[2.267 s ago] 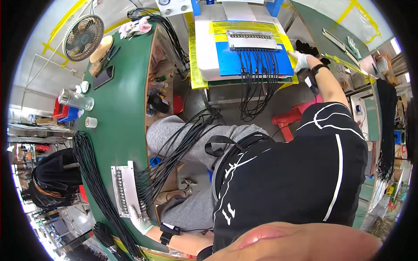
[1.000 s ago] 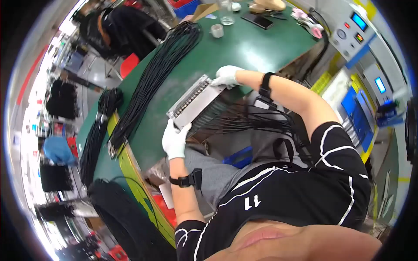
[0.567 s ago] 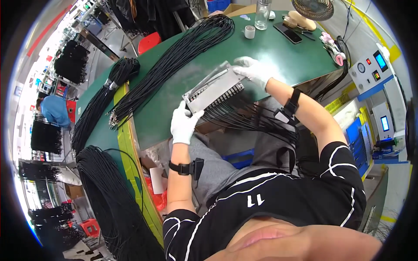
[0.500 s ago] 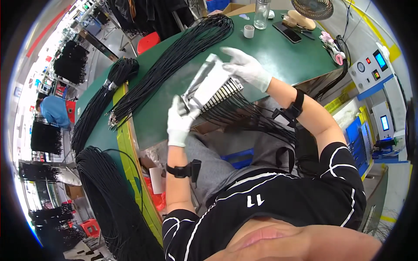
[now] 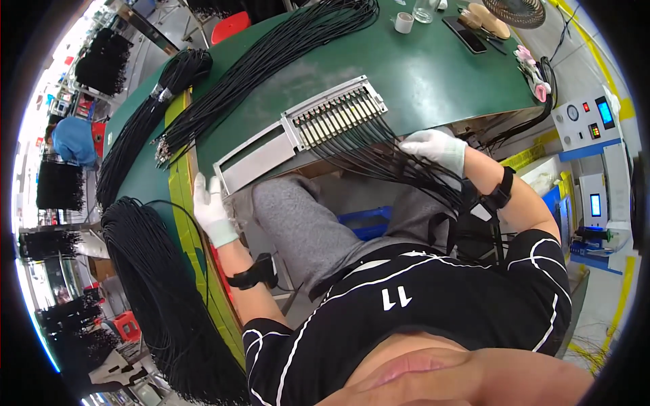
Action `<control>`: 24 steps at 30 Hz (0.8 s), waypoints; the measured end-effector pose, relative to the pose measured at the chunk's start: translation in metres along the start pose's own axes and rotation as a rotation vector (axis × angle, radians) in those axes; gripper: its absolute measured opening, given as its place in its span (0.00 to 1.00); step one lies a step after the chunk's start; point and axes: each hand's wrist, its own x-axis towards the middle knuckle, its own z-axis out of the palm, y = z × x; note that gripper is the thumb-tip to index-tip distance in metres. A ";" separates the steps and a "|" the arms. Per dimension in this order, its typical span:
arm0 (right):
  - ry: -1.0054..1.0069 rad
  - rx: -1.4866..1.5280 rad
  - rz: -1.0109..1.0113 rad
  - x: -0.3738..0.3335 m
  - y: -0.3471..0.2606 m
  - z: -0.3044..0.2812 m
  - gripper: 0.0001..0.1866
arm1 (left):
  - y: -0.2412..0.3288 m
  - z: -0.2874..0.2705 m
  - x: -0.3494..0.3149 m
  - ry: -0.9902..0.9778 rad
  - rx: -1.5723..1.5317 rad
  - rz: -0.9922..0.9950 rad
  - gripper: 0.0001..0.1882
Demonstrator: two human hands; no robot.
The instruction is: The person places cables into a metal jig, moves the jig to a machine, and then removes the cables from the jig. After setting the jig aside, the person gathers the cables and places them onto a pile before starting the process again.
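Note:
On the near edge of the green table lies a hinged metal clamping fixture (image 5: 342,111). Its flat frame-like lid (image 5: 261,162) is folded out to the left, with a long window in it. Several cable ends sit side by side in the slots, and their black cables (image 5: 369,155) hang over the edge toward my lap. My left hand (image 5: 213,210), white-gloved, is beside the lid's left end with fingers stretched out, holding nothing. My right hand (image 5: 435,149), also gloved, is at the hanging cables with its fingers curled around some of them.
Bundles of black cable (image 5: 264,68) lie across the table's left side, with a large coil (image 5: 156,291) nearer me. A white cup (image 5: 403,23), a phone (image 5: 464,34) and a fan (image 5: 518,10) are at the back. A control box (image 5: 582,122) stands right.
The lid, held raised between both hands before, now lies folded out to the left, exposing the slots. My left hand moved left and down; my right hand moved down to the cables.

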 end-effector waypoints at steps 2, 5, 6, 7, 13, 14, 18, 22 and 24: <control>-0.199 0.205 0.086 0.000 0.006 0.011 0.31 | 0.023 0.029 -0.003 -0.125 0.356 0.265 0.37; -0.425 0.464 0.145 0.008 -0.007 0.043 0.29 | 0.055 0.078 -0.011 -0.316 0.873 0.708 0.45; -0.550 0.619 0.166 0.012 -0.019 0.058 0.27 | 0.053 0.087 -0.009 -0.331 0.863 0.727 0.44; -0.553 0.613 0.166 0.013 -0.026 0.069 0.27 | 0.051 0.101 -0.006 -0.362 0.838 0.757 0.44; -0.653 0.886 0.129 0.018 -0.053 0.071 0.23 | 0.054 0.118 -0.003 -0.449 0.986 0.778 0.43; -0.708 0.897 0.073 0.016 -0.058 0.067 0.21 | 0.054 0.119 -0.004 -0.435 0.980 0.789 0.43; -0.587 0.904 0.005 0.007 -0.082 0.065 0.21 | 0.049 0.119 -0.003 -0.410 0.975 0.813 0.43; -0.417 0.764 0.046 0.007 -0.028 0.091 0.18 | 0.058 0.121 -0.004 -0.419 0.977 0.816 0.42; -0.365 0.743 0.028 0.004 -0.025 0.100 0.17 | 0.061 0.120 -0.005 -0.417 0.986 0.806 0.42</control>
